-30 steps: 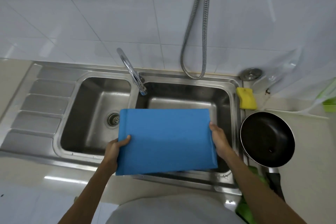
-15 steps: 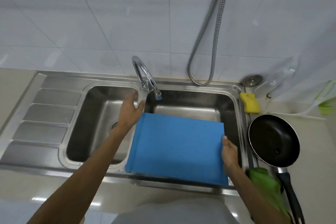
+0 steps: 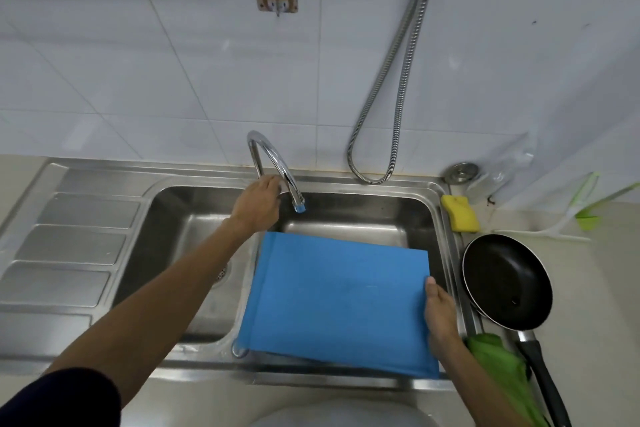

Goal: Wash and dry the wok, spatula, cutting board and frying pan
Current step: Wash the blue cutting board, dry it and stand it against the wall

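Note:
A blue cutting board (image 3: 337,298) lies tilted over the right basin of the steel sink (image 3: 363,204), its near edge on the front rim. My right hand (image 3: 441,312) grips the board's right edge. My left hand (image 3: 258,204) reaches across the sink and its fingers curl round the base of the chrome tap (image 3: 273,163). No water runs from the spout. A black frying pan (image 3: 505,281) sits on the counter right of the sink, handle pointing toward me. The wok and spatula are out of sight.
A yellow sponge (image 3: 460,218) lies at the sink's back right corner. A green cloth (image 3: 502,371) lies beside the pan's handle. A metal shower hose (image 3: 391,97) hangs on the tiled wall. The draining board (image 3: 69,253) is at the left.
My left hand let go of the board's left edge and moved up to the tap. The board settled lower into the right basin, held by my right hand alone.

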The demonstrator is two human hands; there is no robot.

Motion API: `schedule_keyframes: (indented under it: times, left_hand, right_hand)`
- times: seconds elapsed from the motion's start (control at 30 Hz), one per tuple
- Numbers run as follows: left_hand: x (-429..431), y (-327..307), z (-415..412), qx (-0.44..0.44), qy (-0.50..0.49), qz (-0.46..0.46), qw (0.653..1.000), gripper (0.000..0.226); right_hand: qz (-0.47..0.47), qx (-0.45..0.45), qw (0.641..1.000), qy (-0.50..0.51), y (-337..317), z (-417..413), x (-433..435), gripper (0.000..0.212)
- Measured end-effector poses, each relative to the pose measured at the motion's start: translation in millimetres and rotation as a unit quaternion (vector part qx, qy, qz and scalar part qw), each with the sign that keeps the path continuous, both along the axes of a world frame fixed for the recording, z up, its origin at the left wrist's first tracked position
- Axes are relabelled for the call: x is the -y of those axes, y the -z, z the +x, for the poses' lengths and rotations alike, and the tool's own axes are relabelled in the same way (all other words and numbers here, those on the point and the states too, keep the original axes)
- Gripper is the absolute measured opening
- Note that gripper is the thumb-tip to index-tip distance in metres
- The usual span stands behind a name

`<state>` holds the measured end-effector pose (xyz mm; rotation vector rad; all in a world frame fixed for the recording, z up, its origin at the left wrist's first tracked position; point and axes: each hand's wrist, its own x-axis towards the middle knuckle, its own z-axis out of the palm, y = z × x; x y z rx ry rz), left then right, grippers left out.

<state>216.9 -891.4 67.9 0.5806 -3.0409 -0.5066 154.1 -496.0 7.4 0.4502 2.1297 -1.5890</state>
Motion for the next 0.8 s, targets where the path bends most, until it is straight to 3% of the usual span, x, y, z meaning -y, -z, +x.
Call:
schedule_keyframes:
  times: [0.1, 0.4, 0.67, 0.8]
  left_hand:
    - [0.0, 5.9, 9.1, 0.013, -0.011, 0.022, 1.000, 0.046]
    - [-7.0, 24.2, 15.6, -0.039, -0.044, 0.048, 0.997, 0.051]
    - [-10.8, 33.3, 20.3, -0.063, -0.041, 0.048, 0.996, 0.059]
    - [-34.3, 37.3, 31.2, -0.126, -0.131, 0.108, 0.977, 0.065]
  right_hand:
    - [0.002, -0.020, 1.000, 0.009, -5.8, -7.7, -3.3, 0.037]
    - [0.030, -0.085, 0.995, 0.040, -25.0, -22.7, -31.0, 0.042]
    - [0.050, -0.073, 0.994, 0.063, -30.8, -21.7, -46.9, 0.039]
    - [0.067, -0.077, 0.992, 0.072, -41.1, -22.9, -55.7, 0.038]
